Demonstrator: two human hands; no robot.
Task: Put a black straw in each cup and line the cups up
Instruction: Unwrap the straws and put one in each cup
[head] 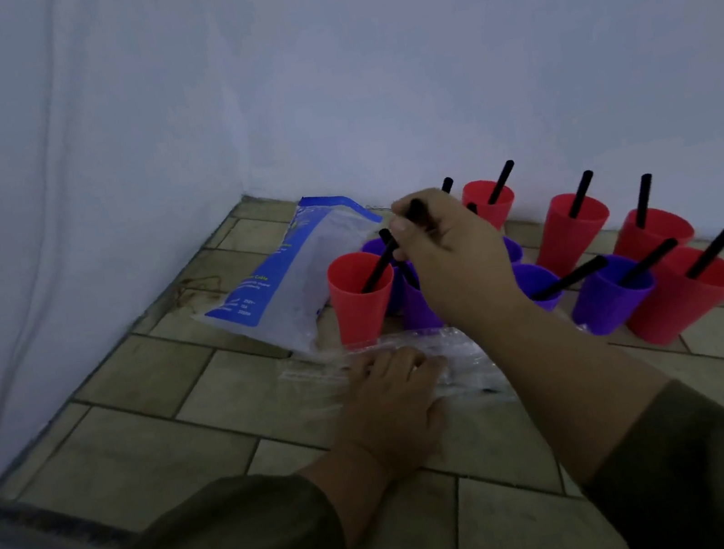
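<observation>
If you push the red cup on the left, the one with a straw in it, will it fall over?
Probably, yes. The red cup is tall with a narrow base, and looks like light, empty plastic. Its straw leans sideways, so it may tip that way.

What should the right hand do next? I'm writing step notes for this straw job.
Probably lower the black straw pinched in the right hand into the purple cup just below it; I can't see a straw there, while the red cup beside it already holds one. The left hand rests on the clear wrapper.
</observation>
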